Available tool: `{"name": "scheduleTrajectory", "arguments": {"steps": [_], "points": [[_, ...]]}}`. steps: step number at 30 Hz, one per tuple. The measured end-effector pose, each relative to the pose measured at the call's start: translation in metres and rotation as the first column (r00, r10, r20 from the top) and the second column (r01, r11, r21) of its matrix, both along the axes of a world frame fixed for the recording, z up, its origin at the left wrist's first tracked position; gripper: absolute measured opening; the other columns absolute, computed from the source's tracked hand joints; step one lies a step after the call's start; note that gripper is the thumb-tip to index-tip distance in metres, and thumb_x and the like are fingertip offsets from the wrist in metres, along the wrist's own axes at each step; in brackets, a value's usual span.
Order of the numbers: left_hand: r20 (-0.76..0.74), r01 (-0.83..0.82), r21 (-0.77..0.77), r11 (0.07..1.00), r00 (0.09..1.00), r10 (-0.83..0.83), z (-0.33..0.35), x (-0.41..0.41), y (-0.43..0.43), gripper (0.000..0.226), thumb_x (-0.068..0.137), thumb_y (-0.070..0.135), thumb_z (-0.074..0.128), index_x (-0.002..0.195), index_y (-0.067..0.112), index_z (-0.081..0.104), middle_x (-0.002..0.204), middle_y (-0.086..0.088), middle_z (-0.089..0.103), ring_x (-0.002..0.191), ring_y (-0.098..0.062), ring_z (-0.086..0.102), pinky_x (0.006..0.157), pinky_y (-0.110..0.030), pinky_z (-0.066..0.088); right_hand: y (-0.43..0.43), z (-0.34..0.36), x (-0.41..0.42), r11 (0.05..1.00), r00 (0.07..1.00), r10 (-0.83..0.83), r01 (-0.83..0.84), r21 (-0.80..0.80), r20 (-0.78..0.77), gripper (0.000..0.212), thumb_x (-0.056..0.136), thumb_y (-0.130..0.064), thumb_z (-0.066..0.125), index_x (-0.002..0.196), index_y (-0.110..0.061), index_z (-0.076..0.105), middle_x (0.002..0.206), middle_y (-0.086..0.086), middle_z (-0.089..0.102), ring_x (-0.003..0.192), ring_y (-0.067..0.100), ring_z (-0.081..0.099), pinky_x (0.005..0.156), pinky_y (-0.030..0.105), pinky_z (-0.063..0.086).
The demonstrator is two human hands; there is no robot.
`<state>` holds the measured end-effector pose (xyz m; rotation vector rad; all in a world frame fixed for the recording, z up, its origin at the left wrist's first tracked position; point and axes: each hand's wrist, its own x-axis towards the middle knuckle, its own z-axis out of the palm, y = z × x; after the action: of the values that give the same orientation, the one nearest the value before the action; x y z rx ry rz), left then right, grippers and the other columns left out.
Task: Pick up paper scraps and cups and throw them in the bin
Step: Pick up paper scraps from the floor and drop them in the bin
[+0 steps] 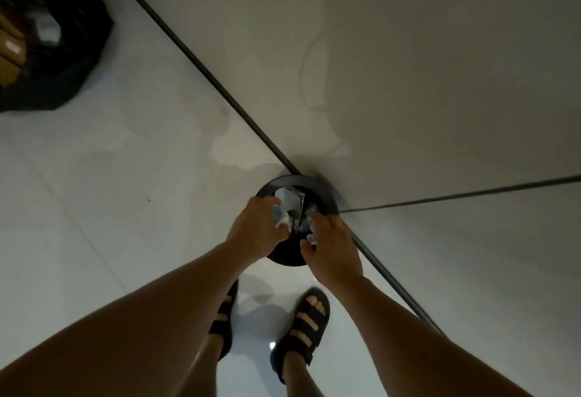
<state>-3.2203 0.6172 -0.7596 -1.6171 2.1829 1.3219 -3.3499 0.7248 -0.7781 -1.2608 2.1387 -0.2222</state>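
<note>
Holding crumpled paper [279, 216] in left hand [257, 230] and white scraps [312, 227] in right hand [334, 249], both over black bin [301, 179].

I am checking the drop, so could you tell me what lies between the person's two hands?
In the head view, a pale folded paper scrap sits in the mouth of the round black bin, between the left hand and right hand.

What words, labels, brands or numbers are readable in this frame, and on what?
None can be read.
On the paper scraps held by the left hand and right hand over the black bin: no print visible in the dim light.
In the black bag: a pale patch, too blurred to read.
On the sandals: no legible marking.
</note>
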Motion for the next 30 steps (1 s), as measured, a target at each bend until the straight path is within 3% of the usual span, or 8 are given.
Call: {"name": "scheduleTrajectory", "arguments": {"steps": [4,6,12,17,24,30], "points": [[0.042,0.081,-0.001,0.997,0.996,-0.081,-0.084,0.002,-0.006,0.042,0.084,0.033,0.069,0.119,0.018,0.053,0.114,-0.007,0.056,0.101,-0.027,0.060,0.083,-0.033,0.050,-0.003,-0.085,0.013,0.996,0.998,-0.064,0.063,0.061,0.022,0.050,0.095,-0.036,0.057,0.140,-0.023,0.040,0.135,0.004,0.044,0.119,0.021,0.050,0.092,0.031,0.051],[0.053,0.093,0.002,0.996,0.994,-0.093,-0.109,0.005,-0.005,0.051,0.081,0.032,0.070,0.125,0.018,0.050,0.121,-0.009,0.052,0.107,-0.029,0.057,0.087,-0.036,0.049,-0.002,-0.110,0.019,0.992,0.995,-0.096,0.094,0.084,0.020,0.052,0.094,-0.039,0.057,0.141,-0.023,0.039,0.139,0.005,0.042,0.122,0.023,0.047,0.095,0.035,0.050],[0.148,0.194,0.024,0.981,0.969,-0.196,-0.111,0.026,-0.005,0.068,0.082,0.034,0.067,0.141,0.019,0.037,0.137,-0.009,0.039,0.125,-0.029,0.040,0.097,-0.040,0.043,0.007,-0.109,0.028,0.963,0.971,-0.239,0.233,0.136,0.030,0.050,0.094,-0.043,0.052,0.139,-0.028,0.038,0.133,0.002,0.042,0.118,0.024,0.048,0.091,0.037,0.051],[0.177,0.262,0.044,0.964,0.947,-0.266,-0.044,0.032,-0.019,0.075,0.083,0.037,0.066,0.146,0.019,0.028,0.142,-0.008,0.034,0.128,-0.031,0.036,0.099,-0.041,0.041,0.018,-0.038,0.026,0.937,0.948,-0.316,0.307,0.168,0.028,0.055,0.094,-0.047,0.051,0.143,-0.032,0.030,0.139,-0.001,0.040,0.121,0.020,0.044,0.096,0.038,0.048],[0.060,0.378,-0.037,0.925,0.925,-0.376,0.106,0.011,-0.019,0.077,0.079,0.034,0.069,0.144,0.024,0.029,0.141,-0.006,0.038,0.129,-0.027,0.037,0.097,-0.037,0.043,0.052,0.108,0.027,0.876,0.889,-0.458,0.452,0.165,-0.007,0.063,0.093,-0.053,0.052,0.148,-0.033,0.028,0.149,-0.003,0.034,0.132,0.019,0.038,0.099,0.036,0.045],[0.021,0.599,-0.072,0.797,0.800,-0.600,0.215,-0.025,0.019,0.085,0.082,0.038,0.067,0.150,0.020,0.019,0.155,-0.004,0.021,0.141,-0.026,0.021,0.113,-0.040,0.029,0.112,0.224,0.040,0.781,0.786,-0.615,0.618,0.091,-0.062,0.066,0.092,-0.055,0.052,0.149,-0.034,0.026,0.153,-0.005,0.029,0.135,0.019,0.036,0.101,0.033,0.042]]}}
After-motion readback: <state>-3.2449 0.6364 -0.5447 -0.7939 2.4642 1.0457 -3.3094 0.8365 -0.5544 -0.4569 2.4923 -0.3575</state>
